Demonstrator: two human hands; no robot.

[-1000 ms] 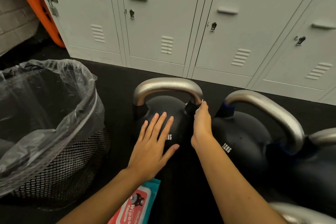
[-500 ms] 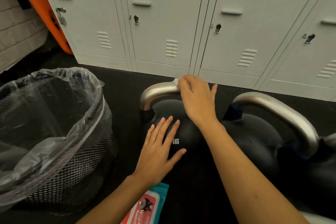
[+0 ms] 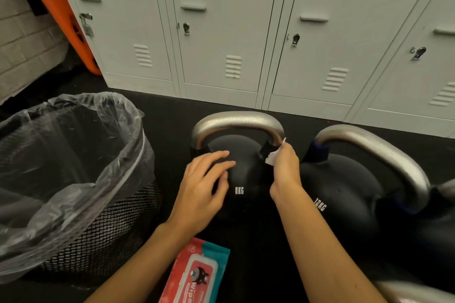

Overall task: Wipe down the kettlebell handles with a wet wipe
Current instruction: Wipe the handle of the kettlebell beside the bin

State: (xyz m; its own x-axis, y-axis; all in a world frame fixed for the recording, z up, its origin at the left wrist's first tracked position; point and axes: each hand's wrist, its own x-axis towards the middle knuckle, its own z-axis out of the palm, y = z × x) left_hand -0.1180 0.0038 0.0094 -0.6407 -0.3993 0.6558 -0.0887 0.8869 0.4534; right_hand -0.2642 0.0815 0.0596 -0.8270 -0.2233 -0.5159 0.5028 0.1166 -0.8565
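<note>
The right hand [image 3: 283, 167] is pinching a crumpled white wet wipe [image 3: 272, 157] against the right foot of the brushed-steel handle [image 3: 236, 120] on the black 8KG kettlebell [image 3: 242, 179]. The left hand [image 3: 202, 187] is resting on that bell with fingers loosely spread. The small wad may be skipping the handle's underside or slipping out. Most of the wipe is hiding inside the fist; a third handle, right of the 8KG bell, is running off-frame.
</note>
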